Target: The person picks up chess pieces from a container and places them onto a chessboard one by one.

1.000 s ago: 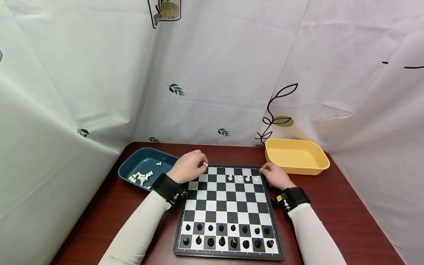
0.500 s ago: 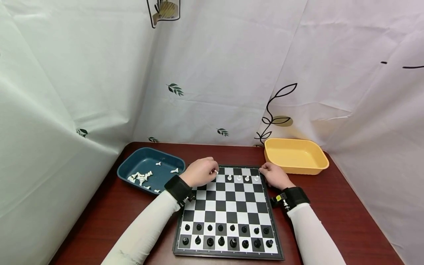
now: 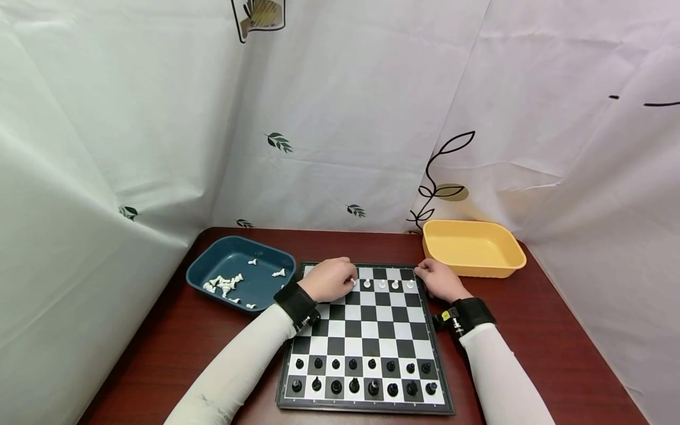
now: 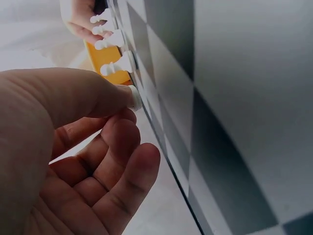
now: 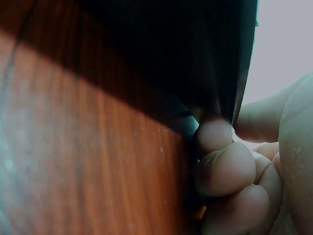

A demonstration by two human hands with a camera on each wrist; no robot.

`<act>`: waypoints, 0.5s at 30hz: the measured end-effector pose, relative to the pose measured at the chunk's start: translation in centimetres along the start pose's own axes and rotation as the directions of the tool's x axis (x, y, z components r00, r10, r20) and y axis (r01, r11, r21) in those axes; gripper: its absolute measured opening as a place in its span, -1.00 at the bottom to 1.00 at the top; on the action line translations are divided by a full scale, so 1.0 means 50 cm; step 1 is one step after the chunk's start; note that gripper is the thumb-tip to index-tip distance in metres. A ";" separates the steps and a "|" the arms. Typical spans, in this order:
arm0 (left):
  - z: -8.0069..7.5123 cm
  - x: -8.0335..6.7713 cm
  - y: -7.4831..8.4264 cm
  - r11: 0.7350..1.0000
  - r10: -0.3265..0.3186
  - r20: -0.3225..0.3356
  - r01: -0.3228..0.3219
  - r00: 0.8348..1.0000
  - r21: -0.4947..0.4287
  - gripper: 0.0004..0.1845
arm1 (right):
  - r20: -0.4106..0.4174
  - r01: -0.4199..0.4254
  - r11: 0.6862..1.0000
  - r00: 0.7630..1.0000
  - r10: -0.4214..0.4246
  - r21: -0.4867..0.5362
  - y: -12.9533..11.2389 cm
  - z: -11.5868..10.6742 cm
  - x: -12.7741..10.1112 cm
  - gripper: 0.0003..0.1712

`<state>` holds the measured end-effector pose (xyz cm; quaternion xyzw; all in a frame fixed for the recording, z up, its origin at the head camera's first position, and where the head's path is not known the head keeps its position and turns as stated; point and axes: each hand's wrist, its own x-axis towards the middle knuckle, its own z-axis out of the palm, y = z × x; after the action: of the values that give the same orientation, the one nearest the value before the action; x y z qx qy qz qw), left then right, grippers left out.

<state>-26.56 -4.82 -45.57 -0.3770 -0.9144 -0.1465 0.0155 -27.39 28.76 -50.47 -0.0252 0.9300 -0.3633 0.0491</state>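
Observation:
My left hand (image 3: pixel 329 280) is over the far rows of the chessboard (image 3: pixel 361 313). Between thumb and fingers it pinches a white chess piece, whose round base (image 4: pixel 134 98) shows close to the board in the left wrist view while the fingers hide the rest. Beside it stands a row of several white pawns (image 4: pixel 117 65). At the board's far right corner, my right hand (image 3: pixel 440 280) grips the edge, thumb on one face and fingers (image 5: pixel 215 134) on the other. Two rows of black pieces (image 3: pixel 354 385) stand upright along the near side.
To the left of the board, a blue tray (image 3: pixel 236 258) contains several white chess pieces (image 3: pixel 225 284) lying loose. A yellow tray (image 3: pixel 473 245) stands at the back right of the dark red table (image 3: pixel 143 360). White cloth (image 3: pixel 329 118) hangs behind and at both sides.
My left hand has moved right and slightly nearer with the white piece, from the board's far left edge to beside the white pawns. My right hand stays at the corner.

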 end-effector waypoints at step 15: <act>0.004 0.003 0.003 1.000 -0.010 0.035 0.010 0.999 0.013 -0.86 | 0.011 0.003 1.000 1.000 -0.003 0.005 -0.003 -0.002 -0.002 -0.62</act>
<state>-26.52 -4.57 -45.69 -0.3749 -0.9173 -0.1340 0.0010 -27.29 28.73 -50.28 -0.0283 0.9288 -0.3655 0.0537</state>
